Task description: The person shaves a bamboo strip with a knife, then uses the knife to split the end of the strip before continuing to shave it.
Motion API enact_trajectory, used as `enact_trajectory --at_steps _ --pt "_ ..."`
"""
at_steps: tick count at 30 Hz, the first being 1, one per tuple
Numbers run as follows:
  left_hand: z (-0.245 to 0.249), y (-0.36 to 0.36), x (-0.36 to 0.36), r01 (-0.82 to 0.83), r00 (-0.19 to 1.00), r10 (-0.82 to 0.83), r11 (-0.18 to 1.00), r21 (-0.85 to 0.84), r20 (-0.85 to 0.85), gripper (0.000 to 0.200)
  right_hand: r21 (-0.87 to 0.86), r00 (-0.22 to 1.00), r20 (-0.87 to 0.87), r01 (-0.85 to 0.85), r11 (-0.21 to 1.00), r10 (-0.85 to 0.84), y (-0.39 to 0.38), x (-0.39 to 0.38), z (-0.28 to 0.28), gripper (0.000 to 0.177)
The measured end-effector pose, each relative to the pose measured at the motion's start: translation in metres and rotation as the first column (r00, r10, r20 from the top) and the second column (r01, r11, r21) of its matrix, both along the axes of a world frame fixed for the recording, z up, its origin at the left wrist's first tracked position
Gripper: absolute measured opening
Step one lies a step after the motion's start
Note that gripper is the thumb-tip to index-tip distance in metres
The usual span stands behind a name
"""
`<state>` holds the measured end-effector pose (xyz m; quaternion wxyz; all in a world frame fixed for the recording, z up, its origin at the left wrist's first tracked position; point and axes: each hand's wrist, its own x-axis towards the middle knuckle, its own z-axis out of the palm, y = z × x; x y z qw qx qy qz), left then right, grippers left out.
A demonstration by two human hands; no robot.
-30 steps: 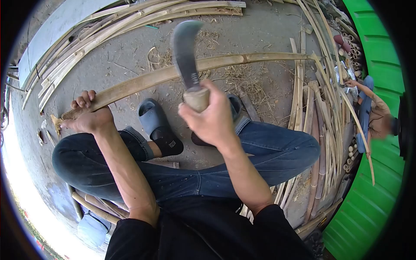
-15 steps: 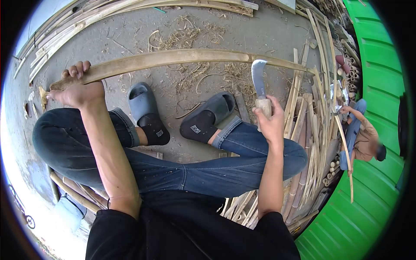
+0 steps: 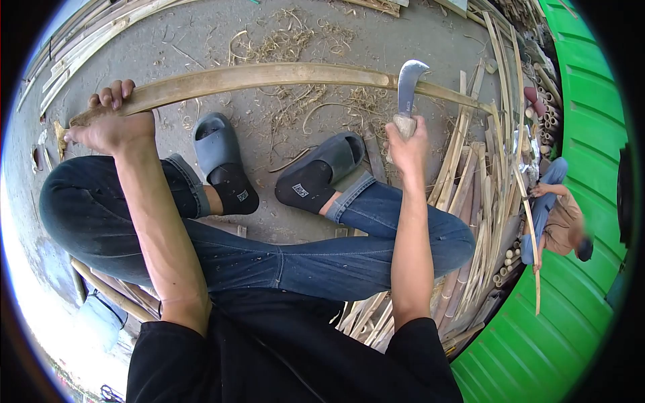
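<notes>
A long split bamboo strip [image 3: 269, 75] stretches across the head view, above my feet. My left hand [image 3: 115, 121] is closed around its left end, thumb below and fingers over the top edge. The strip's far end reaches the bamboo pile on the right. In my right hand [image 3: 408, 144] is a billhook knife [image 3: 407, 87] with a light wooden handle, gripped in a closed fist. Its curved blade points away from me, tip hooked to the right, and overlaps the strip near its right part in this view.
Bamboo shavings [image 3: 289, 43] litter the concrete floor. Split bamboo pieces [image 3: 463, 181] lie piled to my right, with more strips [image 3: 74, 64] at the upper left. A co-worker [image 3: 561, 215] sits at the right, holding a thin strip, before a green corrugated metal wall [image 3: 537, 336].
My right hand and the knife have moved up and away from me, bringing the blade across the strip. My left hand keeps its hold, shifted slightly up and left with the strip.
</notes>
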<state>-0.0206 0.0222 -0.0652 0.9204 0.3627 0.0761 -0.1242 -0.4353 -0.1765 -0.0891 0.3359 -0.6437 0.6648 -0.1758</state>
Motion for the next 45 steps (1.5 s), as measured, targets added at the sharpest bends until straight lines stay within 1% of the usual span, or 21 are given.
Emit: enact_trajectory --at_steps 2,4,6,7,8,9,11,12,13,15,16,21,24,30,32,36,39,41,42,43,45 --pt "-0.001 0.001 0.002 0.015 1.000 -0.015 0.999 -0.031 -0.006 0.085 0.022 0.999 0.006 0.044 0.999 -0.044 0.003 0.007 -0.007 0.038" --pt "-0.004 0.001 0.002 -0.005 1.000 0.005 1.000 0.003 -0.026 0.085 -0.134 0.986 -0.127 -0.124 0.983 0.107 0.013 0.015 -0.015 0.034" --pt "-0.005 0.002 0.004 -0.020 0.999 0.022 0.999 0.039 -0.044 0.085 -0.151 0.986 -0.128 -0.129 0.980 0.110 0.012 0.017 -0.016 0.033" --pt "-0.004 0.003 0.005 -0.008 0.999 0.008 1.000 0.000 -0.037 0.084 -0.174 0.985 -0.130 -0.134 0.976 0.112 0.009 0.018 -0.015 0.031" --pt "-0.004 0.003 0.005 0.003 1.000 -0.004 0.999 -0.041 -0.030 0.084 -0.089 0.994 -0.105 -0.007 0.996 -0.002 0.002 0.019 -0.011 0.035" --pt "-0.005 0.004 0.005 0.007 0.999 -0.008 0.999 -0.038 -0.031 0.084 -0.087 0.994 -0.107 -0.004 0.996 -0.006 0.003 0.017 -0.012 0.035" --pt "-0.004 0.004 0.006 0.002 1.000 -0.003 1.000 -0.024 -0.028 0.084 -0.176 0.982 -0.181 -0.079 0.981 0.046 0.007 0.017 -0.013 0.037" --pt "-0.005 0.005 0.007 0.004 1.000 -0.005 1.000 -0.025 -0.029 0.084 -0.184 0.967 -0.233 -0.149 0.971 0.104 0.016 0.021 -0.005 0.040" --pt "-0.007 0.006 0.009 0.006 1.000 -0.007 0.999 -0.036 -0.015 0.083 -0.185 0.967 -0.235 -0.147 0.972 0.102 0.016 0.020 -0.006 0.040" --pt "-0.009 0.006 0.010 0.012 1.000 -0.012 0.999 -0.044 -0.005 0.083 -0.261 0.954 -0.283 -0.181 0.948 0.104 0.016 0.018 -0.010 0.042" --pt "-0.008 0.007 0.011 0.033 0.999 -0.032 0.997 -0.070 0.006 0.082 -0.251 0.970 -0.235 -0.119 0.961 0.059 0.014 0.020 -0.006 0.043" --pt "-0.006 0.006 0.010 0.022 1.000 -0.022 0.997 -0.074 0.001 0.080 -0.292 0.965 -0.255 -0.136 0.947 0.059 0.011 0.015 -0.011 0.045" --pt "-0.007 0.007 0.011 0.036 0.999 -0.034 0.996 -0.076 0.022 0.079 -0.339 0.967 -0.253 -0.107 0.935 0.019 0.013 0.009 -0.017 0.044" --pt "-0.003 0.005 0.007 0.036 0.999 -0.033 0.997 -0.072 0.041 0.077 -0.239 0.964 -0.267 -0.071 0.969 0.004 0.021 0.021 -0.015 0.045" --pt "-0.002 0.004 0.004 -0.010 0.998 0.010 1.000 -0.006 0.063 0.076 -0.177 0.984 -0.180 -0.025 0.984 -0.008 0.026 0.025 -0.024 0.043" --pt "-0.005 0.008 0.002 0.031 0.997 -0.029 0.999 -0.030 0.074 0.076 -0.158 0.980 -0.199 -0.031 0.987 -0.001 0.030 0.024 -0.023 0.046" --pt "-0.001 0.001 -0.004 -0.001 0.997 0.000 1.000 0.005 0.072 0.077 -0.213 0.981 -0.194 -0.030 0.977 -0.012 0.031 0.024 -0.028 0.050" --pt "-0.002 0.001 -0.005 -0.039 0.998 0.038 0.999 0.026 0.042 0.078 -0.009 0.993 -0.114 0.009 1.000 -0.010 0.026 0.023 -0.031 0.047" --pt "-0.003 0.000 -0.006 -0.025 0.999 0.024 0.999 0.022 0.043 0.078 0.218 0.980 0.134 0.116 0.969 -0.147 0.029 0.034 -0.009 0.040" --pt "-0.005 0.000 -0.008 -0.031 0.999 0.031 0.999 0.025 0.021 0.079 0.212 0.978 0.138 0.123 0.969 -0.154 0.033 0.039 -0.013 0.040" --pt "-0.015 -0.004 -0.012 -0.009 1.000 0.009 1.000 0.011 -0.009 0.081 0.127 0.968 0.184 -0.199 0.972 0.174 0.042 0.056 -0.024 0.033"
